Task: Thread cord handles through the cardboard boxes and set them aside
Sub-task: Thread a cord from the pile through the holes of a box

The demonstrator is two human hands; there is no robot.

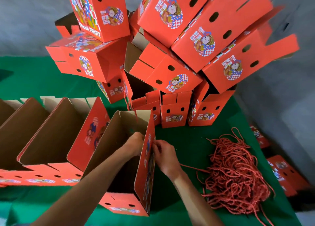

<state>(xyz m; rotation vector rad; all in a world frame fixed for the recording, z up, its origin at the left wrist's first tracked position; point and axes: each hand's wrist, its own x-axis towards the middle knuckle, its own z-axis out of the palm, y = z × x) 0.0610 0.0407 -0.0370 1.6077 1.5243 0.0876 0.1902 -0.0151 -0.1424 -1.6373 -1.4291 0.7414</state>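
Pinching the cord point(188, 166) at the box wall point(148, 159) with my right hand point(163, 155); its tail runs toward three o'clock. My left hand point(135, 144) waits inside, grip hidden.

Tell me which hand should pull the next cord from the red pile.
Right. The right hand is outside the open box, on the side facing the cord pile. The left hand is down inside the box, with its wall between it and the pile.
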